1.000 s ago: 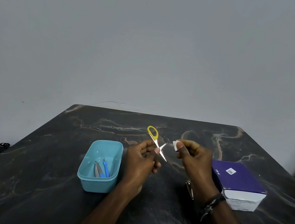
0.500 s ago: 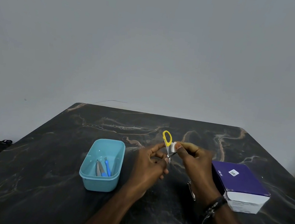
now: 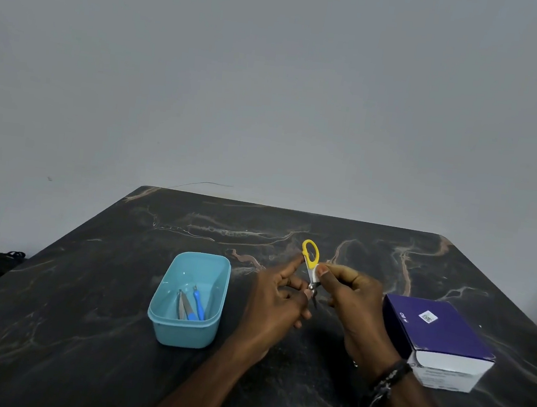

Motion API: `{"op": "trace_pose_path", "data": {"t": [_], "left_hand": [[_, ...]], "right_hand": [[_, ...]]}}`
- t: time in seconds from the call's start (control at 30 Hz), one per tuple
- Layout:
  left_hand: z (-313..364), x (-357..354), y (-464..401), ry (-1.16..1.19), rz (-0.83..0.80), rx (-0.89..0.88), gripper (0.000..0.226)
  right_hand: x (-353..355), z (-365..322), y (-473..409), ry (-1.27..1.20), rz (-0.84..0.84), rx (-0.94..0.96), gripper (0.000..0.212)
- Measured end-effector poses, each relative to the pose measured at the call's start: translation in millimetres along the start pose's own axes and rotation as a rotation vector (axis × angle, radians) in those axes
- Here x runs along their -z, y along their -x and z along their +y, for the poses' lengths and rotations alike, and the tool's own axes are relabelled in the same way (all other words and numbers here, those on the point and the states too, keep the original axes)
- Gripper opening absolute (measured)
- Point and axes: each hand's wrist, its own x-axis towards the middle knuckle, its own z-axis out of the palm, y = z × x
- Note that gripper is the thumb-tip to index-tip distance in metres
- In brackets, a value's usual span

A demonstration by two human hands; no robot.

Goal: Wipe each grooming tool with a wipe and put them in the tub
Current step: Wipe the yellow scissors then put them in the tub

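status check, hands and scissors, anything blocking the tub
Left hand holds yellow-handled scissors; right hand pinches wipe on them. Tub left of hands, two tools inside. Nothing in the way.

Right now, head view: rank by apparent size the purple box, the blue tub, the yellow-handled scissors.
Largest to smallest:
1. purple box and blue tub: look alike, so no ranking between them.
2. yellow-handled scissors: clearly smallest, though partly hidden by the left hand and right hand holding them.

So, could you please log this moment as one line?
left hand holds scissors | right hand wipes blade | tub: two tools
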Motion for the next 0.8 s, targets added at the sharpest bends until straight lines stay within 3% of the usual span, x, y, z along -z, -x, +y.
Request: {"op": "trace_pose_path", "data": {"t": [0.33, 0.63, 0.8], "left_hand": [[0.5, 0.0, 0.2, 0.016, 0.007, 0.010, 0.057], [4.3, -0.1, 1.8, 0.025, 0.005, -0.026, 0.057], [-2.4, 0.8, 0.0, 0.007, 0.010, -0.002, 0.058]], "right_hand": [[-3.1, 3.2, 1.4, -0.146, -0.045, -0.162, 0.011], [-2.4, 1.9, 3.9, 0.038, -0.134, -0.007, 0.014], [1.7, 0.5, 2.6, 0.044, -0.234, -0.020, 0.011]]}}
